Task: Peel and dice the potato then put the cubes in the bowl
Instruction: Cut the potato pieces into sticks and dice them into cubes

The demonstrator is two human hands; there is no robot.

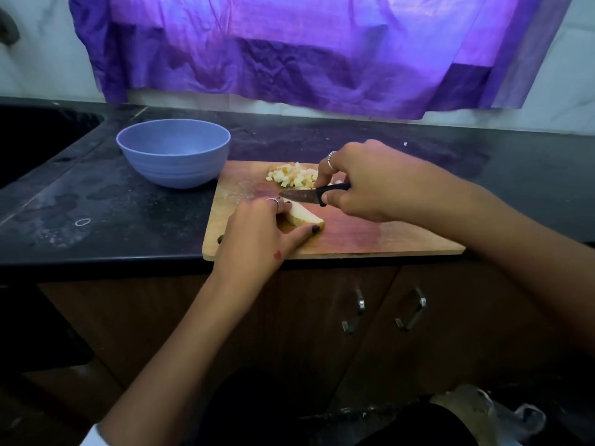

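A wooden cutting board (370, 236) lies on the black counter. My left hand (257, 230) holds a pale peeled potato piece (304, 217) down on the board, thumb along its near side and fingers curled over its left end. My right hand (363, 181) grips a small knife (302, 196) by its black handle, the blade pointing left just above the potato piece. A heap of potato cubes (293, 175) sits at the board's far edge, partly behind my right fingers. The blue bowl (174, 152) stands left of the board and looks empty.
A black sink basin (35, 136) is set into the counter at far left. Purple cloth (306, 49) hangs on the wall behind. Brown cabinet doors with metal handles (412, 312) are below the counter edge. A plastic bag (489, 413) lies on the floor at the lower right.
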